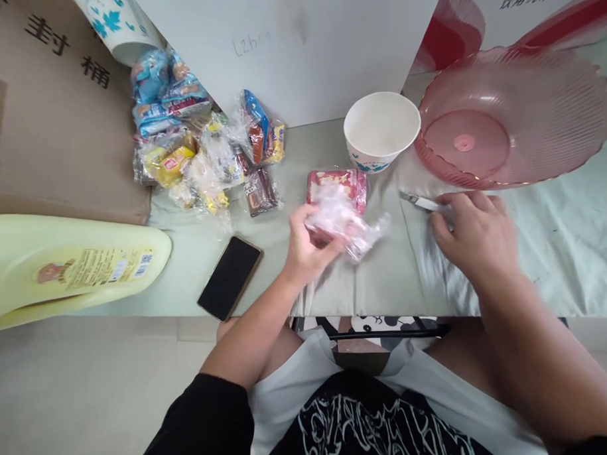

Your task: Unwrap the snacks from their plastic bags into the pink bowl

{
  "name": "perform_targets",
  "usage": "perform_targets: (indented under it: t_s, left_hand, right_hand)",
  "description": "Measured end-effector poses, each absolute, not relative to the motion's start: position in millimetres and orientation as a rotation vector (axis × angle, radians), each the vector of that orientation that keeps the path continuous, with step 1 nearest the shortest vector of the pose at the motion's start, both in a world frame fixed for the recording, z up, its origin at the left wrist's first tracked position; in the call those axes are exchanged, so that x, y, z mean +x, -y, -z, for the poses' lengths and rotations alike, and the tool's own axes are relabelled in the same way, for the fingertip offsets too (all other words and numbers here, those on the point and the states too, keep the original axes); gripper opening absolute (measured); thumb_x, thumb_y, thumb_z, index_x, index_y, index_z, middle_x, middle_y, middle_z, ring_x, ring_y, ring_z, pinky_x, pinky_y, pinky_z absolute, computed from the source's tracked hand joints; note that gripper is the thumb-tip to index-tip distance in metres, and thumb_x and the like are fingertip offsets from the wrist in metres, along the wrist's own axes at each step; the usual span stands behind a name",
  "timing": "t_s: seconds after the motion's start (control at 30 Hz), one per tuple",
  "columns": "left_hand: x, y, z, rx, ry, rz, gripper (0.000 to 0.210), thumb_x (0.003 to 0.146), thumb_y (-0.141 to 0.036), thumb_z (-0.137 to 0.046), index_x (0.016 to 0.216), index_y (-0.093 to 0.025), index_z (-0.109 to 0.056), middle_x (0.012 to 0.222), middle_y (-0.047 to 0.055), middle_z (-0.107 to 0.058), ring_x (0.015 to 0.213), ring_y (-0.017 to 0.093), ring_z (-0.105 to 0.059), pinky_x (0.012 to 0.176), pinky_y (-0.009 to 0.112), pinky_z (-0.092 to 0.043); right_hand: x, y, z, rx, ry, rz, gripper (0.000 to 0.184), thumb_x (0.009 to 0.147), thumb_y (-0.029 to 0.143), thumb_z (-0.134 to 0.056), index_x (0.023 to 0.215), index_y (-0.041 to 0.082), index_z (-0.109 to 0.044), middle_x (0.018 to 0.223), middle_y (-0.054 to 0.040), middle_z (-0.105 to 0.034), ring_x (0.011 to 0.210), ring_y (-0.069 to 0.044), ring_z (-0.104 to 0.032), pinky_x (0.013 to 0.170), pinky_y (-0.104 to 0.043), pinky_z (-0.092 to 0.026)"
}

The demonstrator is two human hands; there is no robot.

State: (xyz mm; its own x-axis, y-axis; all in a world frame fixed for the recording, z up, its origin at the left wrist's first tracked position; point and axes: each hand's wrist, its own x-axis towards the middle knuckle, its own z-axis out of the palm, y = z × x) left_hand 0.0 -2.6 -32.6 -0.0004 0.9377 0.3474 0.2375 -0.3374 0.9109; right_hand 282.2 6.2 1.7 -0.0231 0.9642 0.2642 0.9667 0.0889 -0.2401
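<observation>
My left hand [309,249] pinches a crinkled clear plastic packet [341,222], blurred by motion; what is inside it does not show clearly. Just behind, partly covered by it, a red and pink packet [358,188] lies on the cloth. On the right, my right hand [482,237] has its fingers round the white handle of a utility knife [422,202], whose metal tip points left, low over the cloth. A white paper bowl [381,131] with a blue leaf print stands between the hands, farther back.
A pink ribbed plastic bowl [529,162] stands at the back right. Wrapped snacks [186,154] are heaped left of centre, beside a cardboard box [62,146]. A phone [230,278] lies near the front edge, right of a yellow bottle [83,266]. A white box [289,54] closes off the back.
</observation>
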Motion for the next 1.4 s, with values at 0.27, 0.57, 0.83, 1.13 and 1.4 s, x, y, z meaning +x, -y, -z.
perform_targets:
  t_s: [0.27,0.57,0.83,1.13,1.4]
  left_hand:
    - [-5.1,0.1,23.0,1.948,-1.164,-1.268,0.064,0.084,-0.062,-0.067,0.132,-0.023,-0.049,0.127,0.012,-0.059,0.122,0.026,-0.06,0.103,0.042,-0.052]
    - [-23.9,-9.7,3.0,1.221,-1.607,-1.383,0.023,0.088,-0.04,-0.07,0.085,-0.021,-0.058,0.072,-0.004,-0.057,0.054,0.007,-0.049,0.049,0.022,-0.04]
    - [-40.3,-11.5,5.1,1.684,-1.818,-1.205,0.025,0.075,-0.008,-0.059,0.096,-0.021,-0.061,0.074,-0.001,-0.057,0.064,0.013,-0.055,0.058,0.028,-0.045]
    - [-22.7,-5.0,3.1,2.332,-1.357,-0.791,0.019,0.095,-0.028,-0.06,0.11,-0.018,-0.066,0.108,0.01,-0.072,0.102,0.023,-0.069,0.088,0.039,-0.056]
    - [-27.9,-2.9,-5.9,2.282,-1.283,-1.228,0.014,0.096,-0.02,-0.058,0.098,-0.022,-0.072,0.102,0.005,-0.075,0.093,0.017,-0.072,0.085,0.032,-0.059]
  right_hand:
    - [247.3,15.9,-14.8,-0.881,2.27,-0.618,0.053,0.076,0.006,-0.047,0.125,0.022,-0.059,0.121,-0.0107,-0.066,0.116,-0.027,-0.062,0.098,-0.047,-0.052]
    - [264.6,6.9,-4.5,-1.224,2.092,-0.414,0.021,0.074,0.004,-0.05,0.071,0.023,-0.059,0.072,-0.0018,-0.065,0.073,-0.021,-0.059,0.071,-0.037,-0.047]
    - [271.0,4.1,0.0,-1.48,1.921,-0.471,0.018,0.08,0.015,-0.049,0.069,0.024,-0.06,0.075,-0.0042,-0.063,0.073,-0.023,-0.057,0.07,-0.04,-0.045]
    - [245.1,10.3,-8.8,-1.266,2.133,-0.482,0.016,0.094,0.033,-0.057,0.105,0.023,-0.064,0.105,-0.0093,-0.073,0.096,-0.026,-0.067,0.084,-0.041,-0.05]
    - [254.8,11.7,-8.3,-1.321,2.095,-0.346,0.011,0.092,0.023,-0.058,0.084,0.025,-0.066,0.07,-0.0018,-0.065,0.069,-0.02,-0.062,0.069,-0.037,-0.046]
